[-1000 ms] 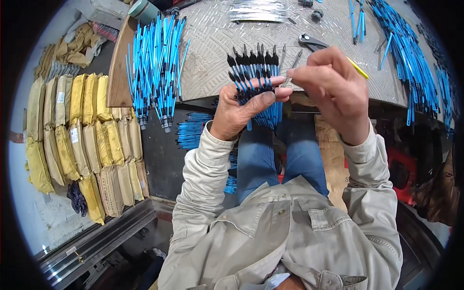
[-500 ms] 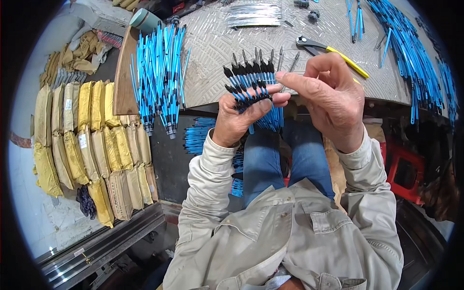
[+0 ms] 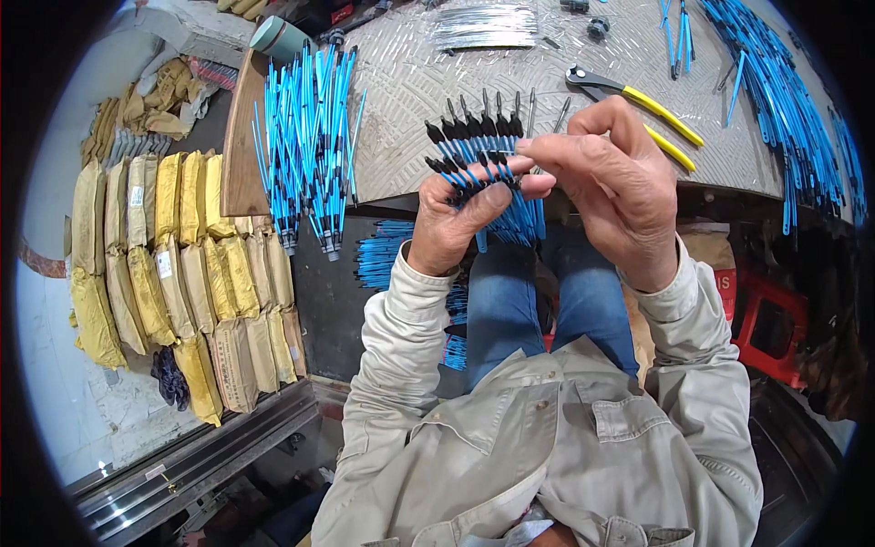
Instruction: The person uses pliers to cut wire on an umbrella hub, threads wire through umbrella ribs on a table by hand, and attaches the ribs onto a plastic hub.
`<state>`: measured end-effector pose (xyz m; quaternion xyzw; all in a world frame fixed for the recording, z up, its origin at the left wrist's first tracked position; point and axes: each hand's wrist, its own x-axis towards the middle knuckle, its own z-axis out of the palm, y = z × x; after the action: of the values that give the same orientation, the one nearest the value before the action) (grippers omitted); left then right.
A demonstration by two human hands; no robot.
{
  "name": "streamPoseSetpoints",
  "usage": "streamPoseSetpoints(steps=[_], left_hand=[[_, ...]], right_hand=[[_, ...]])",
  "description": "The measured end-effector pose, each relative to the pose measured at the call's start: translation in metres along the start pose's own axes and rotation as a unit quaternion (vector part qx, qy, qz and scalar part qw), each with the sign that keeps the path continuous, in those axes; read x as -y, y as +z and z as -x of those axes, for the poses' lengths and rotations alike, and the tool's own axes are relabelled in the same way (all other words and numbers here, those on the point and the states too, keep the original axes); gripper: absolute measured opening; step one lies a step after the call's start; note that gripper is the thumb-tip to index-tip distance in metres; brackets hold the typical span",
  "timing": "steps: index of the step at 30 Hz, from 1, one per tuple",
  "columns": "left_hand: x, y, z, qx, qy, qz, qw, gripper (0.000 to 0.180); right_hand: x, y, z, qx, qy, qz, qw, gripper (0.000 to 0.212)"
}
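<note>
My left hand (image 3: pixel 447 228) is wrapped round a bundle of thin blue rods (image 3: pixel 469 146) held above my lap at the table's front edge. The rods have black swollen ends with pointed grey tips, fanned in a row facing away from me. Black fittings cluster by my left thumb, and the lower blue lengths hang beneath that hand. Close against the bundle's right side, my right hand (image 3: pixel 620 187) pinches thumb and forefinger together. Whatever is between those fingertips is too small to make out.
On the table lie pliers with yellow handles (image 3: pixel 670 123), a stack of silver wires (image 3: pixel 486 27) and a big heap of blue rods (image 3: pixel 788 118). Another blue pile (image 3: pixel 310 137) overhangs the left edge beside a green cup (image 3: pixel 278 38). Yellow and tan packages (image 3: pixel 193 264) stand at left.
The view has shifted slightly. My left hand keeps its hold on the rods, and my right hand stays pinched at the bundle's right side, turned a little.
</note>
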<state>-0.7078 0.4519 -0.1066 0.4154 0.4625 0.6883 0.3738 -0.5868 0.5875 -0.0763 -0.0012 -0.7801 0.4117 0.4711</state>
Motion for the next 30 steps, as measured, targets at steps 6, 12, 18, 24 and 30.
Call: streamPoseSetpoints(steps=[6, 12, 18, 24, 30], left_hand=[[0.002, 0.000, 0.000, 0.005, 0.016, -0.004, 1.000, 0.027], [0.004, -0.003, 0.004, 0.006, -0.018, 0.050, 0.999, 0.022], [0.000, -0.005, 0.005, 0.000, -0.041, 0.008, 0.999, 0.022], [-0.006, 0.004, 0.001, 0.001, -0.027, -0.031, 0.999, 0.022], [0.000, -0.002, 0.007, -0.021, -0.031, -0.031, 0.999, 0.021]], right_hand=[[0.002, -0.003, -0.005, 0.021, -0.026, 0.028, 0.999, 0.032], [-0.003, -0.001, -0.003, 0.023, -0.030, 0.011, 0.999, 0.030], [0.011, -0.011, -0.008, 0.093, -0.072, 0.118, 0.986, 0.025], [0.007, -0.014, -0.012, 0.105, -0.087, 0.095, 0.986, 0.026], [0.009, -0.007, -0.008, 0.076, -0.073, 0.081, 0.991, 0.023]])
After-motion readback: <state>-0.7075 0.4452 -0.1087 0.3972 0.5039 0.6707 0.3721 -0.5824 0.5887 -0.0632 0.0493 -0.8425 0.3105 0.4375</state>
